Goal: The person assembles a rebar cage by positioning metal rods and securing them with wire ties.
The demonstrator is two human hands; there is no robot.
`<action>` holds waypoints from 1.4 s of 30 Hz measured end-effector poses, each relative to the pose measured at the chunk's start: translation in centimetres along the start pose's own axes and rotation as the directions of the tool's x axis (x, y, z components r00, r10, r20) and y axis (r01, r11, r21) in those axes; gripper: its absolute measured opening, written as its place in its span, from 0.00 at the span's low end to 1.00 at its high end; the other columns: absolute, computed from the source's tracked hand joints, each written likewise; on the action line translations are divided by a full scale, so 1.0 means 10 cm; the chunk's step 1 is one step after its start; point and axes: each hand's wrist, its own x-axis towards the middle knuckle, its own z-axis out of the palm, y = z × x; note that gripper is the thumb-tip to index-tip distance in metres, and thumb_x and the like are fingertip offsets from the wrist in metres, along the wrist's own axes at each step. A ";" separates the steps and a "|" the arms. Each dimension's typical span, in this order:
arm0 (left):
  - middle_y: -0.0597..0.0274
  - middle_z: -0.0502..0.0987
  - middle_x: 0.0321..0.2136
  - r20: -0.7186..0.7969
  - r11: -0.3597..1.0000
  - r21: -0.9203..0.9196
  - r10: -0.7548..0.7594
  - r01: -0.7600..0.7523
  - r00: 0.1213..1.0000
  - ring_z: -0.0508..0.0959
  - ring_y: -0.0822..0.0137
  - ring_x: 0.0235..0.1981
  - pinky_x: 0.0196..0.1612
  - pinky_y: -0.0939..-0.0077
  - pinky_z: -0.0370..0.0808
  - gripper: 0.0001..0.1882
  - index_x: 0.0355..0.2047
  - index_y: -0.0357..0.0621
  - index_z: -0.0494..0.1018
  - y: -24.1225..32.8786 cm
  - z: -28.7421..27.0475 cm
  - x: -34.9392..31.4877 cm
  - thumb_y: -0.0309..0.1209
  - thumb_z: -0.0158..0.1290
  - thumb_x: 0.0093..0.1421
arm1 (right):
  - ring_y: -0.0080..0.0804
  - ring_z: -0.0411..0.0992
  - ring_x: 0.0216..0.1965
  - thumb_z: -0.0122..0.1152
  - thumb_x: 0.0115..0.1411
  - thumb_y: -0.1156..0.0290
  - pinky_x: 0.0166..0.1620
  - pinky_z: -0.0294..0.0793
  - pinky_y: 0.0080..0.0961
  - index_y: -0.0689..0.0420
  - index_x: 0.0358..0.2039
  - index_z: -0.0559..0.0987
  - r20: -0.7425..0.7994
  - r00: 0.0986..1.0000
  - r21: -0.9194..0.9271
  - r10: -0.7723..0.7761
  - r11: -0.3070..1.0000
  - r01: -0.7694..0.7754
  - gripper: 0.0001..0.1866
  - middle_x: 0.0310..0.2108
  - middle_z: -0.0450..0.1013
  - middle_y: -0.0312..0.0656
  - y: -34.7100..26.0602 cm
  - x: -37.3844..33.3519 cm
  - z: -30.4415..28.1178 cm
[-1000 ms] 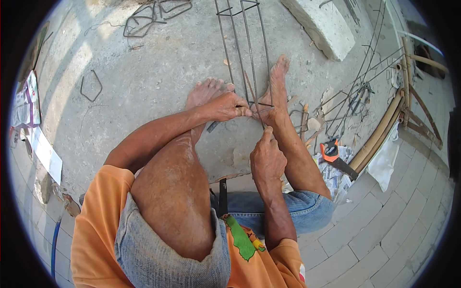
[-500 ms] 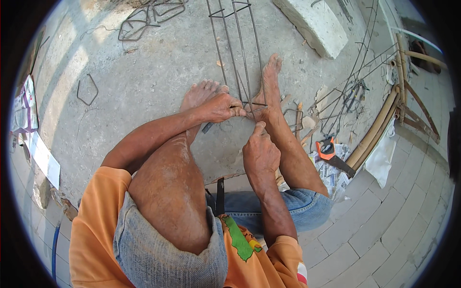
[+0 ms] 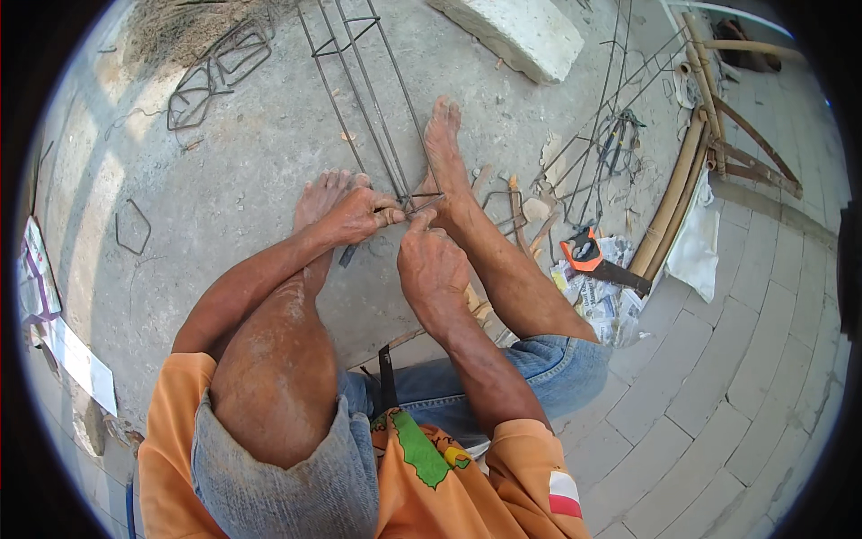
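Observation:
A long, narrow rebar cage [image 3: 365,79] of thin steel rods tied with crosswise stirrups runs away from me, its near end between my bare feet. My left hand [image 3: 359,216] is closed at that near end, thumb and forefinger pinching the cage's corner. From the near side, my right hand [image 3: 433,268] meets the same end with curled fingers, its forefinger and thumb at the joint. Whatever it pinches is too small or hidden to make out. A short dark tool or bar [image 3: 347,256] lies on the concrete below my left hand.
Bent stirrups [image 3: 215,79] lie at the far left, and a single one [image 3: 133,226] nearer. A concrete block [image 3: 516,36] is beyond the cage. To my right are pliers [image 3: 621,135], another rod frame [image 3: 588,148], an orange-handled handsaw [image 3: 600,260] and bamboo poles [image 3: 673,193].
My right hand has moved up to the cage's near end, closing the gap to my left hand. The whole view has swung right, so the surroundings appear further left.

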 end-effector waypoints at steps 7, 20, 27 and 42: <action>0.52 0.77 0.20 0.026 0.995 0.102 -0.002 -0.001 1.000 0.74 0.63 0.22 0.30 0.68 0.70 0.18 0.36 0.38 0.80 0.04 -0.03 -0.11 0.43 0.55 0.62 | 0.33 0.79 0.23 0.54 0.55 0.71 0.24 0.77 0.26 0.71 0.54 0.69 0.097 0.994 0.046 -0.044 0.998 0.039 0.26 0.24 0.76 0.45 -0.03 -0.16 -0.07; 0.55 0.77 0.20 -0.008 0.991 0.124 0.059 -0.057 0.998 0.72 0.70 0.22 0.29 0.70 0.70 0.18 0.37 0.39 0.80 -0.13 0.00 -0.11 0.44 0.56 0.62 | 0.38 0.80 0.26 0.53 0.57 0.73 0.27 0.79 0.29 0.72 0.49 0.71 0.009 0.997 0.142 -0.083 0.987 0.081 0.21 0.25 0.77 0.49 -0.04 -0.04 0.07; 0.55 0.76 0.19 0.030 0.993 0.116 0.031 -0.035 0.999 0.71 0.70 0.21 0.28 0.71 0.69 0.19 0.37 0.40 0.80 -0.15 -0.02 -0.14 0.45 0.56 0.61 | 0.36 0.80 0.27 0.54 0.57 0.73 0.28 0.80 0.29 0.75 0.53 0.68 0.055 0.996 0.110 -0.074 0.992 0.068 0.25 0.26 0.78 0.47 -0.03 -0.07 -0.02; 0.49 0.78 0.24 -0.020 0.984 0.180 0.008 -0.004 1.000 0.75 0.63 0.23 0.30 0.68 0.70 0.15 0.37 0.39 0.79 0.00 -0.05 -0.18 0.40 0.57 0.61 | 0.33 0.80 0.32 0.55 0.57 0.72 0.30 0.80 0.29 0.72 0.52 0.70 0.171 0.981 0.107 -0.097 0.991 0.080 0.24 0.28 0.79 0.44 0.06 -0.25 -0.20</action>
